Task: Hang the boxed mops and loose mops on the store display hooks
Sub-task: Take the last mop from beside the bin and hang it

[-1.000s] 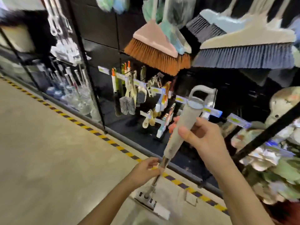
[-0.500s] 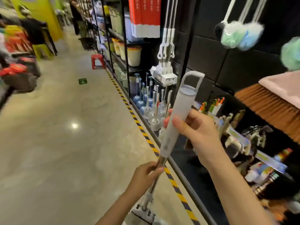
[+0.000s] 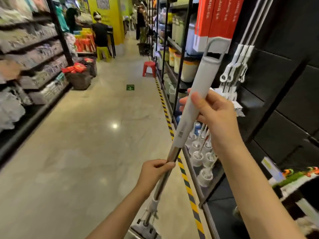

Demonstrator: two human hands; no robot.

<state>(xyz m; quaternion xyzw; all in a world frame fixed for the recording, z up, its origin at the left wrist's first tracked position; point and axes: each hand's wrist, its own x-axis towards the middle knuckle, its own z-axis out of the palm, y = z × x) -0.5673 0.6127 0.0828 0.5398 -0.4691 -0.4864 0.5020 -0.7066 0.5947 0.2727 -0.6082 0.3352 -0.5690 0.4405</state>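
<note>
Here both hands (image 3: 214,114) grip the loose mop (image 3: 195,100), its loop overlapping red boxed mops (image 3: 215,19) beside 3 hung mops (image 3: 240,62).

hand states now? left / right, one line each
Left hand: closed, gripping the metal pole of the loose mop.
Right hand: closed, gripping the mop's grey handle sleeve higher up.

A: Free room?
B: Open floor (image 3: 72,152) across left and centre of frame, up the aisle.
A: Blocks?
B: Right side: black shelf rack (image 3: 183,54), hanging mops (image 3: 236,66), red boxes (image 3: 217,18) upper right. Red stool (image 3: 149,68) mid-aisle by the rack. Shelves (image 3: 32,49) along left edge.
</note>
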